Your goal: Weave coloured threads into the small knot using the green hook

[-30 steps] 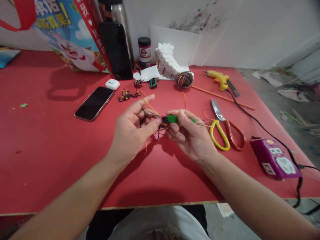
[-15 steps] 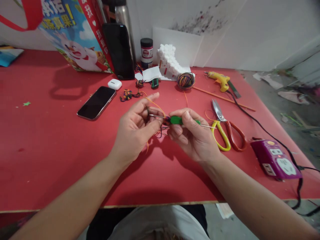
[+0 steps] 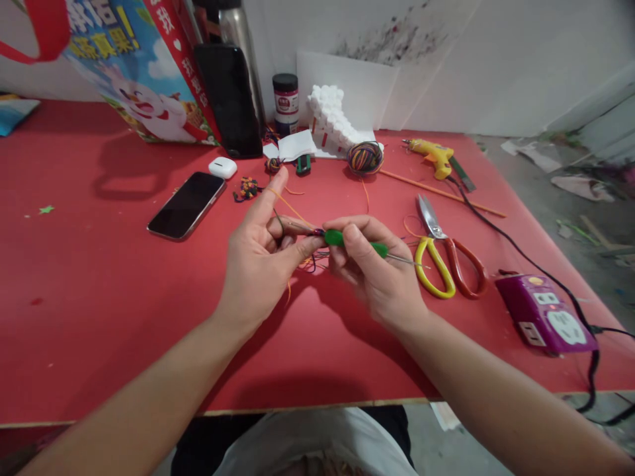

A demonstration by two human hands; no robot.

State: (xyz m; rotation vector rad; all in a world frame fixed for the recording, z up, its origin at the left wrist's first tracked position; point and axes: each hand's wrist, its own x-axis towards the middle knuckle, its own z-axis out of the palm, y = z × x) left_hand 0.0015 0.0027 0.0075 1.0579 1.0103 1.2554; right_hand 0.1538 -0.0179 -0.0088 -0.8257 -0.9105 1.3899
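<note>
My right hand is closed round the green handle of a crochet hook, whose metal ends stick out on both sides. My left hand pinches a small piece of dark multicolored yarn work between thumb and fingers, with its index finger raised. Orange yarn runs from that finger to the work at the hook's left end. Loose strands hang below between both hands. Behind them lie a ball of multicolored yarn and a small crocheted piece.
Scissors, a purple power socket and a yellow glue gun with its cord lie right. A phone and white case lie left. A bag, upright black phone and jar stand behind.
Both hands, with the hook and yarn work, have shifted slightly left in view. My left index finger is raised higher, drawing the orange yarn up with it.
</note>
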